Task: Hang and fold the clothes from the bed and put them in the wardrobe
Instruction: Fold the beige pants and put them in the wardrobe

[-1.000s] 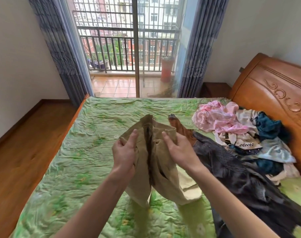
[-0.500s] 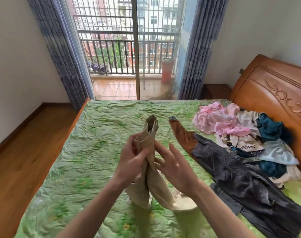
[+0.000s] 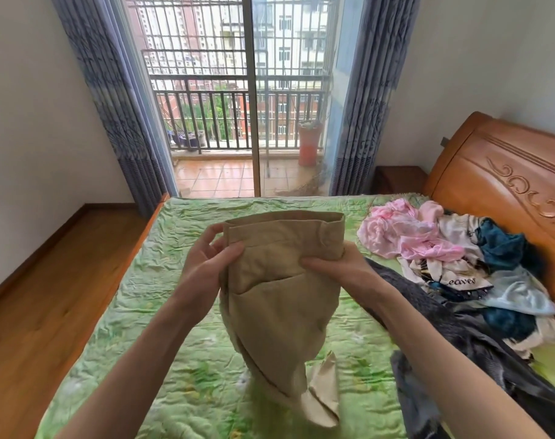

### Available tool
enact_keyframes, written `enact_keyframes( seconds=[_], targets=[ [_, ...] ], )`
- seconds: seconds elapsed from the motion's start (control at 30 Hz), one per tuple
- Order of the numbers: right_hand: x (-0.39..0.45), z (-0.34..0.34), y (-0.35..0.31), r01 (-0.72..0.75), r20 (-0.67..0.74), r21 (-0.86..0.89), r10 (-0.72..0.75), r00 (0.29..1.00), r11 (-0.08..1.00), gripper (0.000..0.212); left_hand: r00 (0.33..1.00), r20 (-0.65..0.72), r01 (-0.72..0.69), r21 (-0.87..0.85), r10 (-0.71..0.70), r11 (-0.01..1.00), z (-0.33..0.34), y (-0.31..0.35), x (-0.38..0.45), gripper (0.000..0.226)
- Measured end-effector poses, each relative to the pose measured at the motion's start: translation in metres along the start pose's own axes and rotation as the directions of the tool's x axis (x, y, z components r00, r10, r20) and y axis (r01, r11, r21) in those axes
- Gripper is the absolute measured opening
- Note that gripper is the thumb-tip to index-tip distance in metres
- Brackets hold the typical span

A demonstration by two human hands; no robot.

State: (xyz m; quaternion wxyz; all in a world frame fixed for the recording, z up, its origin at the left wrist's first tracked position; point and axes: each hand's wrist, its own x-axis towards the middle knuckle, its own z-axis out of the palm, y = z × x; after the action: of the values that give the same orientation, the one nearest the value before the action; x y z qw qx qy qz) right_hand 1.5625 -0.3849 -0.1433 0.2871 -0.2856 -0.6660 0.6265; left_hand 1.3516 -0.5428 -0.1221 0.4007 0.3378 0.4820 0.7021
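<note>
A pair of beige trousers (image 3: 279,299) hangs above the green bed cover (image 3: 174,236), waistband flat and facing me, legs trailing down onto the bed. My left hand (image 3: 206,264) grips the left end of the waistband. At the right end, my right hand (image 3: 336,264) pinches the band, thumb on the front. A pile of loose clothes (image 3: 453,258), pink, white and teal, lies at the bed's right side by the headboard. A dark grey garment (image 3: 460,337) sprawls under my right forearm.
The carved wooden headboard (image 3: 507,185) runs along the right. A wooden floor (image 3: 47,296) lies left of the bed. Beyond the bed, a glass balcony door (image 3: 250,122) stands between blue curtains, with a nightstand (image 3: 396,182) in the right corner.
The trousers went from bunched and narrow between my hands to spread wide by the waistband. My right hand, open half a second ago, now holds the band's right end.
</note>
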Motion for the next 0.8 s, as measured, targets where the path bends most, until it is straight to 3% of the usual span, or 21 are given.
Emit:
enact_keyframes(
  seconds=[0.13, 0.2, 0.3, 0.43, 0.63, 0.73, 0.8],
  targets=[
    [0.004, 0.007, -0.028, 0.089, -0.117, -0.155, -0.108, 0.987, 0.984, 0.020, 0.994, 0.082, -0.100, 0.430, 0.072, 0.897, 0.000, 0.010, 0.010, 0.054],
    [0.004, 0.010, -0.044, 0.134, -0.154, -0.254, -0.177, 0.972, 0.958, 0.016, 0.988, 0.088, -0.154, 0.546, 0.126, 0.824, -0.002, 0.019, 0.020, 0.047],
    [0.008, 0.006, -0.075, 0.185, -0.155, -0.362, -0.255, 0.954, 0.913, 0.022, 0.981, 0.118, -0.194, 0.531, 0.155, 0.825, 0.000, 0.041, 0.033, 0.037],
    [0.018, -0.014, -0.136, 0.280, 0.013, -0.465, -0.310, 0.951, 0.840, 0.021, 0.954, 0.181, -0.299, 0.546, 0.238, 0.783, 0.015, 0.089, 0.050, 0.028],
    [0.017, -0.035, -0.266, 0.293, 0.223, -0.558, -0.200, 0.954, 0.776, 0.031, 0.899, 0.267, -0.435, 0.455, 0.347, 0.777, 0.054, 0.177, 0.065, 0.031],
    [0.018, -0.035, -0.320, 0.245, 0.228, -0.657, -0.122, 0.966, 0.713, 0.033, 0.883, 0.280, -0.460, 0.361, 0.376, 0.811, 0.070, 0.209, 0.068, 0.028],
    [0.026, -0.033, -0.343, 0.237, 0.169, -0.744, -0.168, 0.971, 0.624, 0.041, 0.886, 0.272, -0.452, 0.329, 0.375, 0.829, 0.076, 0.223, 0.072, 0.025]
  ],
)
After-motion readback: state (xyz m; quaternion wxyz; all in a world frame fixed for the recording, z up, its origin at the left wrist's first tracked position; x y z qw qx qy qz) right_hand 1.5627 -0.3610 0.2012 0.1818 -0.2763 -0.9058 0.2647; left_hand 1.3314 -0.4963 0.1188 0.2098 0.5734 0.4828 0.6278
